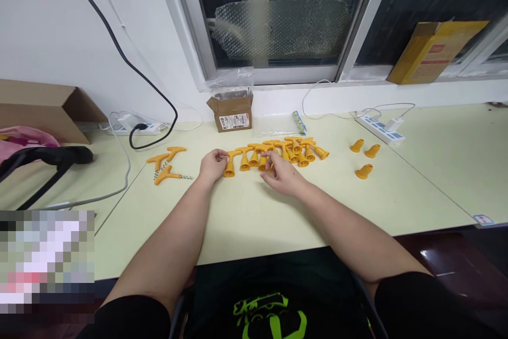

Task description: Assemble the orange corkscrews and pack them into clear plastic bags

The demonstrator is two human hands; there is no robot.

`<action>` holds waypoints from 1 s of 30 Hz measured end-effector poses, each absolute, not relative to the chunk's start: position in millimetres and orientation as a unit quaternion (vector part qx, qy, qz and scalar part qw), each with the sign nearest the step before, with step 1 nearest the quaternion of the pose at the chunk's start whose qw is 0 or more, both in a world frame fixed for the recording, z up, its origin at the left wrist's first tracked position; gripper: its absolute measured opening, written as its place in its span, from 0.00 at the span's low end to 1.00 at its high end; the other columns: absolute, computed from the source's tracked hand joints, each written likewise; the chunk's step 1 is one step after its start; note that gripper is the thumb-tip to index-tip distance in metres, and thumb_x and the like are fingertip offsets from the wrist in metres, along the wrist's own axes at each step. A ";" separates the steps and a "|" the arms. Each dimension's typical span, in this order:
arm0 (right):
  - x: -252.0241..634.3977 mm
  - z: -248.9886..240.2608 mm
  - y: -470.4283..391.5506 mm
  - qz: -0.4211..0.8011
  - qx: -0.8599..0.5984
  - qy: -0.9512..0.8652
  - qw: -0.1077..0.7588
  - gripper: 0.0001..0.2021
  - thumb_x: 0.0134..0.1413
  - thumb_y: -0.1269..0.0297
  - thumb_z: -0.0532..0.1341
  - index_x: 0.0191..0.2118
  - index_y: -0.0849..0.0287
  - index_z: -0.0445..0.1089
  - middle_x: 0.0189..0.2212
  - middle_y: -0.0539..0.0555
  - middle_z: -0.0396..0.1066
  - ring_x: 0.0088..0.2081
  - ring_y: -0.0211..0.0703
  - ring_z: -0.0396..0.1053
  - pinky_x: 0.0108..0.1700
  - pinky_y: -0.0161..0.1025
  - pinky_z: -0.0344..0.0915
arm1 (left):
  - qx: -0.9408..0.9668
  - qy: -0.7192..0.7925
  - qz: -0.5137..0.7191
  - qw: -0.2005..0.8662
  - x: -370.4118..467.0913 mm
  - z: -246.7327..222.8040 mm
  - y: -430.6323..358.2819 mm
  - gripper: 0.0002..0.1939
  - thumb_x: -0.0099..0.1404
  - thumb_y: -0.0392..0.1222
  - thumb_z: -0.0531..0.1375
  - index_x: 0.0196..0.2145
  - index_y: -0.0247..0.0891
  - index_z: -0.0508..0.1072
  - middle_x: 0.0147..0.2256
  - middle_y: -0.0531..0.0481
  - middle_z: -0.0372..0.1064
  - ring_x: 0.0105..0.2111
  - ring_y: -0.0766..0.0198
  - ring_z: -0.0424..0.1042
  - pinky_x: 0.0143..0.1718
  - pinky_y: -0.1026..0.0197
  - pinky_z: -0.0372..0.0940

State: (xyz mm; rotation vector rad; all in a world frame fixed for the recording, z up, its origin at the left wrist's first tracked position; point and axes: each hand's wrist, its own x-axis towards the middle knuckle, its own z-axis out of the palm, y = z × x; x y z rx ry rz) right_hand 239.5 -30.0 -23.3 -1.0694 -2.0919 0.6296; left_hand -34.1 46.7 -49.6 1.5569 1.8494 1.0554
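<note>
Several yellow corkscrews with T-shaped handles and bell-shaped bases lie in a row (288, 152) across the middle of the table. My left hand (214, 164) is closed at the row's left end, its fingertips on the handle of the leftmost corkscrew (229, 165). Over the middle of the row is my right hand (278, 174), thumb and fingers apart, partly covering the pieces behind it; nothing shows in its grasp. Left of my hands lie three yellow handles with metal spirals (167, 175). Off to the right are three loose yellow bell-shaped bases (364, 171).
Behind the row stand an open brown carton (233, 112) and a clear plastic bag (275, 126). Power strips with cables sit at the back left (148, 128) and back right (379, 130). A black strap-like object (47, 156) and a large cardboard box (37, 109) occupy the left side.
</note>
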 end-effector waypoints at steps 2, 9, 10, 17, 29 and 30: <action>239.4 -24.0 -29.5 0.239 -0.411 -0.807 0.350 0.22 0.61 0.65 0.62 0.59 0.57 0.60 0.40 0.53 0.69 0.35 0.43 0.67 0.39 0.41 0.65 | 0.577 0.680 0.380 0.245 -32.7 -46.9 45.3 0.13 0.56 0.35 0.59 0.40 0.37 0.78 0.36 0.46 0.77 0.34 0.58 0.73 0.42 0.57 0.68; 267.1 -5.1 -18.7 0.154 -0.424 -0.773 0.447 0.10 0.60 0.63 0.62 0.46 0.56 0.70 0.36 0.54 0.71 0.33 0.44 0.67 0.38 0.42 0.65 | 0.596 0.706 0.375 0.076 -75.8 -9.2 31.7 0.17 0.61 0.42 0.57 0.46 0.39 0.78 0.45 0.42 0.77 0.43 0.52 0.75 0.49 0.52 0.68; 280.1 0.3 -17.9 0.131 -0.436 -0.761 0.462 0.07 0.60 0.62 0.62 0.43 0.56 0.71 0.35 0.54 0.71 0.33 0.45 0.67 0.38 0.43 0.66 | 0.597 0.727 0.335 0.055 -90.8 -2.9 28.5 0.19 0.60 0.43 0.58 0.48 0.40 0.77 0.47 0.41 0.77 0.44 0.49 0.74 0.49 0.50 0.68; 422.5 -4.8 -40.6 -0.067 -0.638 -0.675 0.364 0.12 0.55 0.56 0.62 0.42 0.56 0.74 0.40 0.59 0.72 0.47 0.57 0.69 0.56 0.57 0.63 | 0.639 0.769 -0.009 0.020 -185.5 7.1 -8.5 0.26 0.49 0.44 0.66 0.48 0.42 0.77 0.51 0.34 0.73 0.53 0.30 0.70 0.51 0.37 0.67; 478.5 -60.8 -90.0 -0.013 -0.728 -0.594 0.341 0.21 0.55 0.51 0.62 0.52 0.54 0.71 0.52 0.62 0.68 0.43 0.53 0.72 0.49 0.51 0.69 | 0.693 0.719 0.047 -0.004 -177.4 -19.6 -49.0 0.20 0.57 0.53 0.61 0.43 0.39 0.78 0.51 0.35 0.72 0.57 0.36 0.67 0.59 0.41 0.63; 477.5 -59.9 -89.1 -0.013 -0.736 -0.584 0.343 0.22 0.55 0.51 0.63 0.53 0.54 0.70 0.53 0.63 0.68 0.42 0.53 0.72 0.48 0.51 0.69 | 0.695 0.716 0.055 0.011 -177.1 -21.2 -48.9 0.22 0.56 0.53 0.61 0.45 0.39 0.77 0.52 0.36 0.72 0.57 0.37 0.68 0.58 0.42 0.64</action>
